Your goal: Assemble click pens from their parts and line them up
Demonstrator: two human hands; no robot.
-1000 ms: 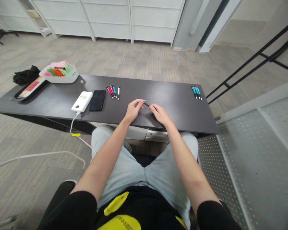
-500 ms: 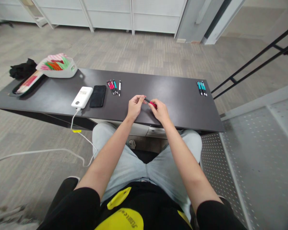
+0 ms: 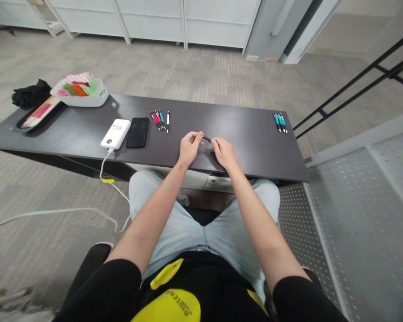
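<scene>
Basket [image 3: 87, 101], upper left; power bank [image 3: 117, 132], phone [image 3: 137, 132], left. Mixed pens [image 3: 156, 120], upper left of centre. Left hand [image 3: 188, 149], centre: fingers pinching one end of held pen [image 3: 206, 138]. Right hand [image 3: 224, 154], beside: fingers wrapped round its other end. Teal pens [image 3: 280, 122], right.

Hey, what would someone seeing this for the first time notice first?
Probably the left hand and right hand, holding a pen between them over the near edge of the dark desk. Next, likely the white basket of bright pink, orange and green items toward the desk's left end, then the turquoise-and-black pens near its right end.
</scene>
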